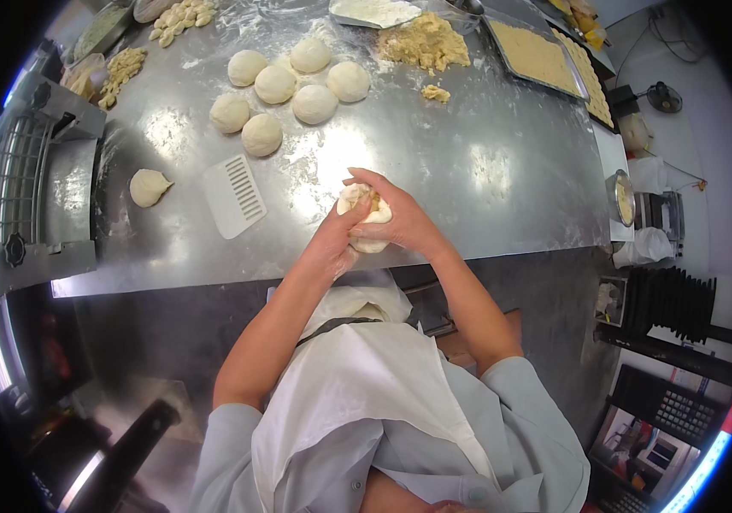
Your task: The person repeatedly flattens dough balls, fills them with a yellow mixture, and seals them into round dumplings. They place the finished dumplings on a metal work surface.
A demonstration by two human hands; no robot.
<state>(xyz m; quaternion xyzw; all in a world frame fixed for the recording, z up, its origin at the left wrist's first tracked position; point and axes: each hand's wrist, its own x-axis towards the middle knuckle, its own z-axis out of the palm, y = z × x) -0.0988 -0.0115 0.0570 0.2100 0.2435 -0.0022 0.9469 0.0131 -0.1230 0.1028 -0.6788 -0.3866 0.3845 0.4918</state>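
Note:
Both of my hands cup one piece of dough (373,244) near the table's front edge; some yellowish filling shows inside its gathered rim. My left hand (341,232) lies on the left side, its thumb over the opening. Around the right side curls my right hand (404,215), fingers bent over the top. A white slotted plastic scraper (235,196) rests on the steel table to the left. Farther left sits a single dough piece with a pinched tip (148,188). Beyond the hands are several round dough balls (275,84) dusted with flour.
A crumbly yellow dough mass (427,43) and a small lump (435,93) lie at the back of the steel table (404,138). Filled trays (535,54) stand at the back right. A machine with a wire guard (19,186) borders the left end. Small dough pieces (180,20) lie back left.

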